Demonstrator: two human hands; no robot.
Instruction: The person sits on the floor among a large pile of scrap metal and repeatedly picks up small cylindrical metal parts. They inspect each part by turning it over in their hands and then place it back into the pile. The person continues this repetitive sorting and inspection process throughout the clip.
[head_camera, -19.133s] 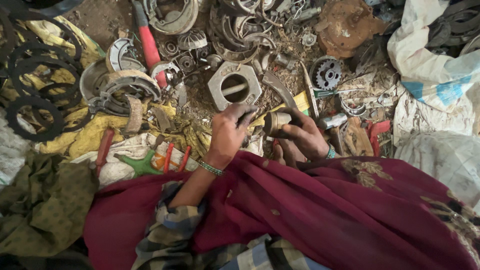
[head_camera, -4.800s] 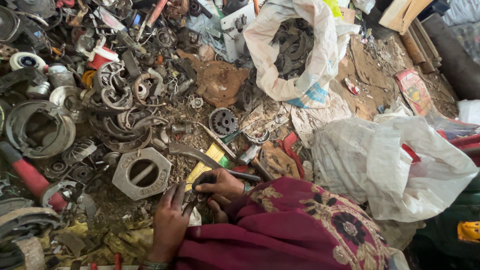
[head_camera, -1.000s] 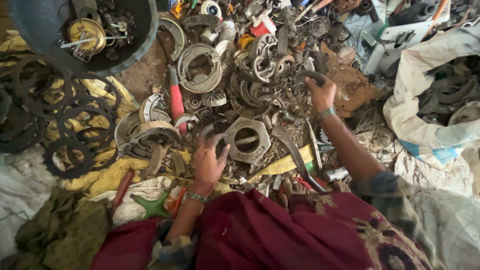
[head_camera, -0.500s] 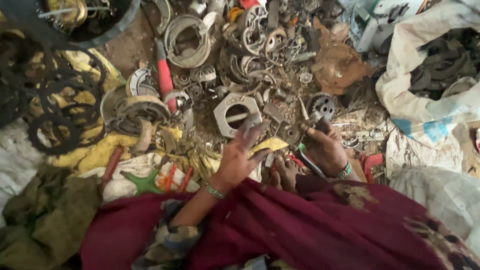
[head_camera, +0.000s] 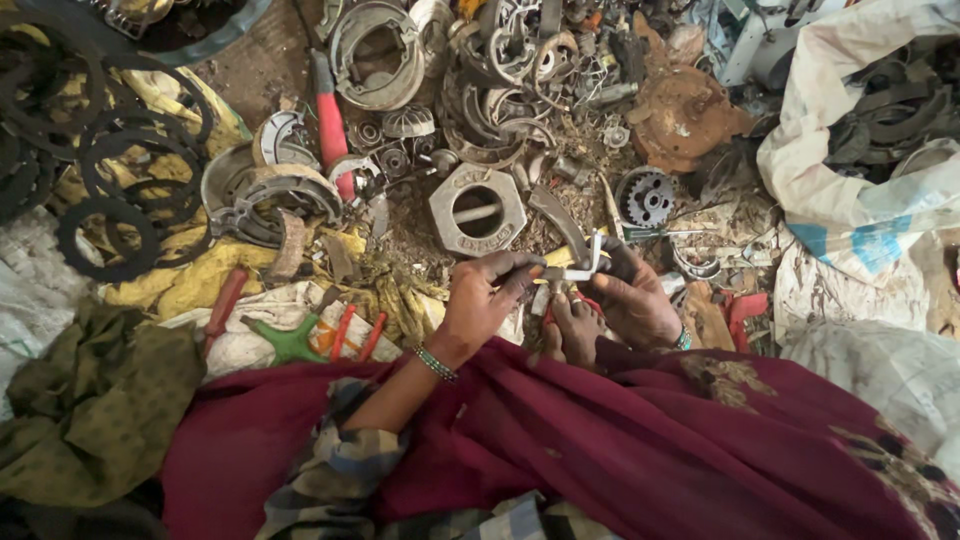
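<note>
while both hands meet over the scrap pile, these lines tell the scene:

left hand: the left hand (head_camera: 485, 300) comes from the lower left, with a beaded bracelet (head_camera: 436, 362) on the wrist; its fingers (head_camera: 520, 268) are pressed together and pinch one end of a small pale metal bracket (head_camera: 578, 268).
right hand: the right hand (head_camera: 630, 300) is just beside it, with a bangle (head_camera: 683, 340) on the wrist; its fingers (head_camera: 615, 262) curl around the other end of the same bracket, pinching it.
bracket: it is held in the air between the two hands, low in the middle of the view, above the red cloth (head_camera: 600, 440) on the lap and just below the hexagonal metal part (head_camera: 477, 210).
hexagonal part: it lies flat on the ground, grey, with a round hole and a bar across it.
near things: a small dark gear (head_camera: 646, 197) lies to the right of the hexagonal part; a rusty round plate (head_camera: 683, 115) is further up.
left side: a red-handled tool (head_camera: 330, 115) lies near curved brake shoes (head_camera: 262, 190); black ring gaskets (head_camera: 100, 170) lie on yellow cloth.
right side: a white sack (head_camera: 850, 200) holds dark metal pieces.
lower left: a green star-shaped plastic piece (head_camera: 290, 342) lies near an olive cloth (head_camera: 90, 410).
</note>
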